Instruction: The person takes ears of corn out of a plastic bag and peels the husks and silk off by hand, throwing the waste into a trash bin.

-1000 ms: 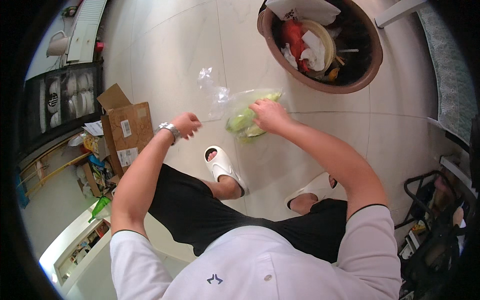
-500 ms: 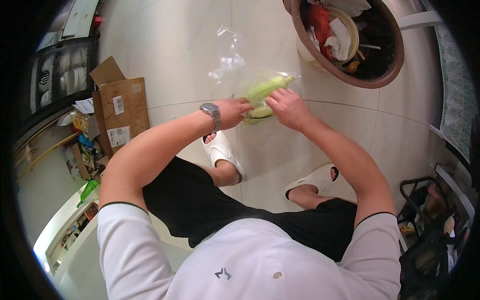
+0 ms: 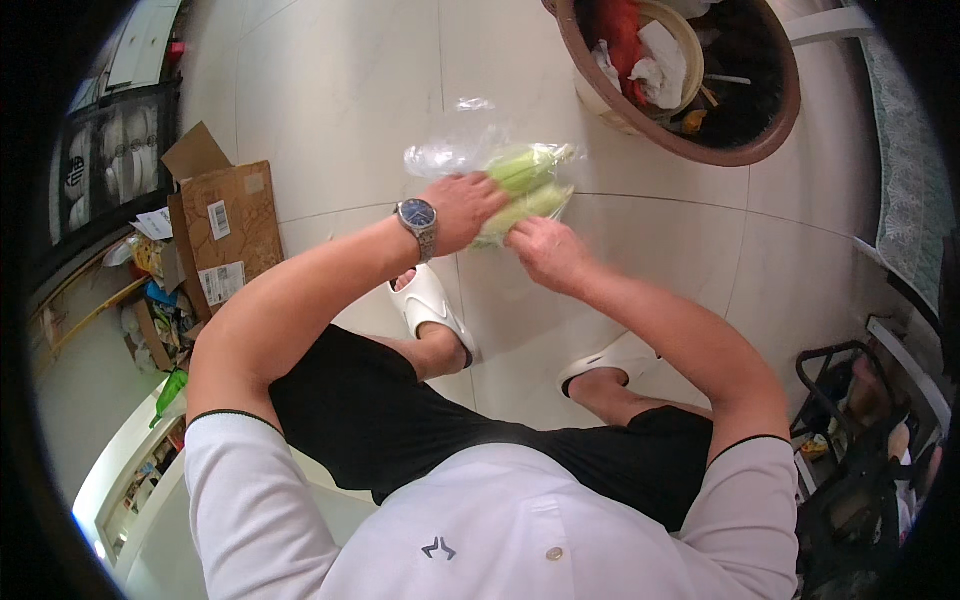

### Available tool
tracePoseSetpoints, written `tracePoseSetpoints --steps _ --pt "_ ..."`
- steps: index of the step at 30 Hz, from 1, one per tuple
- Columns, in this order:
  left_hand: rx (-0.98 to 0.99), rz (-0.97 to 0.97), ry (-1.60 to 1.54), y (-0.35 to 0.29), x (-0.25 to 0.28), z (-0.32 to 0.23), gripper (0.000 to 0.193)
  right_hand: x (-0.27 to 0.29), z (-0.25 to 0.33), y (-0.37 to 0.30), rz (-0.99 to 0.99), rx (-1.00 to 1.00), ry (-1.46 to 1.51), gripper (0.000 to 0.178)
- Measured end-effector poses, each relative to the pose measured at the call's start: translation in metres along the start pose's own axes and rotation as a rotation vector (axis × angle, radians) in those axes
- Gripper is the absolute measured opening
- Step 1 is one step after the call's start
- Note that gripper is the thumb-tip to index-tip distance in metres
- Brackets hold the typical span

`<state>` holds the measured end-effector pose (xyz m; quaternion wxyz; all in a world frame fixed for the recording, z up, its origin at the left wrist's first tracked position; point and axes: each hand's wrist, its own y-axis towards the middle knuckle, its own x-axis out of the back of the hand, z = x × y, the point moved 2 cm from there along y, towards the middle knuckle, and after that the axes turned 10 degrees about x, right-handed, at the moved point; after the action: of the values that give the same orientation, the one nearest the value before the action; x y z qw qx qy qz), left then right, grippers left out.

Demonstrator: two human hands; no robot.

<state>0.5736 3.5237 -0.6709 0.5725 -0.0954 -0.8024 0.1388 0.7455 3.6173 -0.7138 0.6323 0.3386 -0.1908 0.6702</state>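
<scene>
Between my hands, just above the floor, is a clear plastic bag [image 3: 432,158] with two long pale green vegetables in it. They look like corn ears in their husks; the upper ear [image 3: 528,168] lies beside the lower ear [image 3: 540,204]. My left hand [image 3: 466,208], with a watch on the wrist, is closed over the bag's left side by the ears' ends. On the near side my right hand [image 3: 548,254] pinches the film close to the lower ear. Its fingertips are slightly blurred.
A brown bin [image 3: 735,154] with a smaller pail and rubbish inside stands at the far right. On the left is an opened cardboard box [image 3: 232,225] beside cluttered shelves. A black-framed rack [image 3: 835,375] stands at the right. My white-slippered feet [image 3: 430,300] are close by.
The bag now lies more to the left in view, with both ears showing more fully. My left hand has moved further over it; my right hand has shifted left and nearer to me.
</scene>
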Motion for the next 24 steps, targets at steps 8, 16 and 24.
tracePoseSetpoints --steps 8,16,24 --pt "0.204 0.154 0.343 0.004 0.015 0.016 0.012 -0.015 0.012 -0.022 0.164 -0.115 0.138 0.015" --pt "0.405 0.172 -0.256 0.009 0.043 0.039 0.041 0.035 -0.005 0.024 -0.298 -0.056 0.1 0.016" --pt "0.603 0.281 -0.131 0.021 0.044 0.051 0.021 -0.002 0.01 0.063 -0.094 -0.192 -0.116 0.018"
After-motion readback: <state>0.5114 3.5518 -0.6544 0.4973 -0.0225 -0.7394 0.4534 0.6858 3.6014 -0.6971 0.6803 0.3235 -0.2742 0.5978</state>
